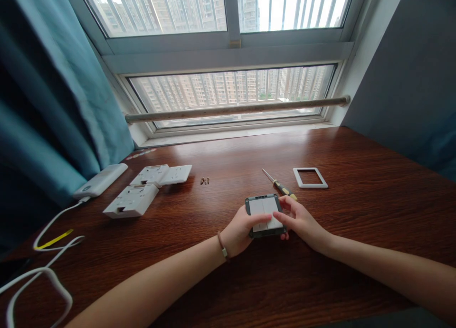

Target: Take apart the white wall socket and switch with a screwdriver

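Observation:
A wall switch module (pixel 264 208) with white rocker faces and a dark frame is held between both hands above the brown table. My left hand (pixel 242 227), with a bracelet on its wrist, grips the module's left side, thumb across the front. My right hand (pixel 299 220) holds the right edge, its thumb on the white face and other fingers at the side and behind. Just beyond the right hand lies a screwdriver (pixel 281 186) with a yellow and black handle. A white square frame (pixel 310 185) rests to the right of it. Several small screws (pixel 204 181) lie left of the screwdriver.
White mounting boxes (pixel 134 202) and a white socket panel (pixel 177 174) sit at the left. Farther left are a white power bank (pixel 101 181) with a cable (pixel 51 266) and a yellow strip (pixel 57 239). A window with a rail (pixel 235 110) stands behind the table (pixel 199 285).

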Available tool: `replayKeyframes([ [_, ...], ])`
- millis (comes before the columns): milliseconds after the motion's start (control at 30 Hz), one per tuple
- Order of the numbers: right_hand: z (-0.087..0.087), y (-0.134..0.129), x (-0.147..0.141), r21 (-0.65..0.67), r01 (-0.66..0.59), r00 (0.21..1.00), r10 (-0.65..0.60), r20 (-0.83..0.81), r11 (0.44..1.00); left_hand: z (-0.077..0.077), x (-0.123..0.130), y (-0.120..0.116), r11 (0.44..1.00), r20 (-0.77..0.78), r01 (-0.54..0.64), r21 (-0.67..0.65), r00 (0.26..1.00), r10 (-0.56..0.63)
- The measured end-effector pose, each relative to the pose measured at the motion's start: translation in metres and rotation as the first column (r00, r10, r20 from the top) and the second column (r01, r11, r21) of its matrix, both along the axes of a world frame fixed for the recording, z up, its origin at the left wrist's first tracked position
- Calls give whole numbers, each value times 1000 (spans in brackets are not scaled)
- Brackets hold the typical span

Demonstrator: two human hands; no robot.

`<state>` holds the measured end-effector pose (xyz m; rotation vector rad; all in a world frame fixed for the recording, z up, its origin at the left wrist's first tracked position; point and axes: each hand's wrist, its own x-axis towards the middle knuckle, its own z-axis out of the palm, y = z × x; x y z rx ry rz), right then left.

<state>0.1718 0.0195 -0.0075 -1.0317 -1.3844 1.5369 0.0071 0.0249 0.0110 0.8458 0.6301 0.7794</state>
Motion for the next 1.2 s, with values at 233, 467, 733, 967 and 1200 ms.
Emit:
replayKeyframes([
  [233, -8, 0, 0, 9, -3, 1000, 2, 12, 1000, -4, 0, 3, 1000, -17, -19, -1, 1000, 19],
  [467, -5, -4, -1, 61, 7, 999, -10, 53, 998, 0, 0, 2, 1000, -3, -13, -14, 1000, 13],
  [733, 0, -14, -2, 272, 3, 975, -63, 211, 962, -1, 0, 0, 992, -42, -118, -51, 992, 116],
  [967, 0, -15, -2, 280, -15, 975, -49, 217, 960, -2, 0, 1, 988, -94, -149, -52, 985, 143],
  [1200, -1, -16, -5, 177, -27, 984, -5, 178, 984, -4, 1, 0, 984, -142, -176, -26, 975, 171],
])
